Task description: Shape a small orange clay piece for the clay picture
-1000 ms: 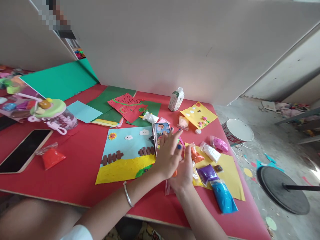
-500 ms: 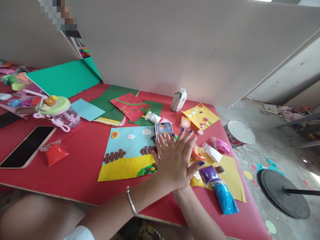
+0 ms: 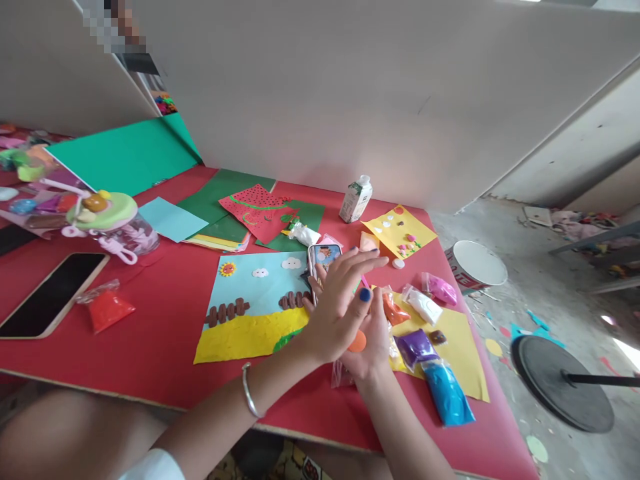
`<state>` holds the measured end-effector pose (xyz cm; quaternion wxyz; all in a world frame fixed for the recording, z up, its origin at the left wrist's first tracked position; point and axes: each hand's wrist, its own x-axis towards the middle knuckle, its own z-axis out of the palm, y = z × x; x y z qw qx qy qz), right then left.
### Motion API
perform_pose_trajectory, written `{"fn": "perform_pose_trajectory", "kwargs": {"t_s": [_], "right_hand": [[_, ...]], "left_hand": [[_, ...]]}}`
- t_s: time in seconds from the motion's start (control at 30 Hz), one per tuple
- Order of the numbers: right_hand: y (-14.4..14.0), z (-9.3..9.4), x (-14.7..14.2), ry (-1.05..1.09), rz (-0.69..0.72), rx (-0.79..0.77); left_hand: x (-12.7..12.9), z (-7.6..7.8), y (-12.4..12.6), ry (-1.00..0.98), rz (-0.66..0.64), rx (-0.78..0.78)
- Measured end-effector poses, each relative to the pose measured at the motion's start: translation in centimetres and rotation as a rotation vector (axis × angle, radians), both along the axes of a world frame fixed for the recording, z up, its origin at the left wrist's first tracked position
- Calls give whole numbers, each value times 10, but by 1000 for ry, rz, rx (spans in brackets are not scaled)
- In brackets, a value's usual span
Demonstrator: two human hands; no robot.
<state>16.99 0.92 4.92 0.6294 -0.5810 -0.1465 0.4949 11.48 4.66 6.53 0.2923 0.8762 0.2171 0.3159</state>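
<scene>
My left hand [image 3: 336, 313], with blue nails and a bracelet on the wrist, is tilted over my other palm, fingers stretched and thumb apart. Beneath it my right hand [image 3: 371, 353] is turned palm up and holds a flat, round piece of orange clay [image 3: 357, 341] on the palm. Its fingers are partly hidden behind my left hand. Behind the hands a phone with a lit picture [image 3: 325, 255] lies at the edge of a clay picture [image 3: 253, 290] showing a sun, clouds, brown fences and a yellow field. An orange clay packet [image 3: 395, 310] is just right of my right hand.
Purple [image 3: 416, 349] and blue [image 3: 449, 393] clay packets lie on yellow paper at right. A carton [image 3: 357, 199] stands by the grey partition [image 3: 300, 87]. At left are a red packet [image 3: 111, 308], a dark phone [image 3: 55, 293] and a lidded cup [image 3: 107, 217]. A bucket [image 3: 477, 263] stands on the floor.
My hands were pressed flat together, the left covering the right. Now the left has lifted and tilted, its fingers bending rightward, and the orange clay shows on my right palm.
</scene>
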Motion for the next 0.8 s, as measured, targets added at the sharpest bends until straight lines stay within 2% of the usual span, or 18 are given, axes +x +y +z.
{"fn": "perform_pose_trajectory", "kwargs": {"t_s": [0.13,0.2,0.43,0.8], "right_hand": [[-10,-5,19,584,180,311],[-12,-5,20,702,192,358],[-12,-3,15,755,195,342],[-11,-7,13,789,214,337]], "left_hand": [[-33,-8,23,-26,-161,117],[-46,-15,27,36,-203,149],[-57,-28,18,132,-274,152],[-58,-28,18,150,-278,122]]}}
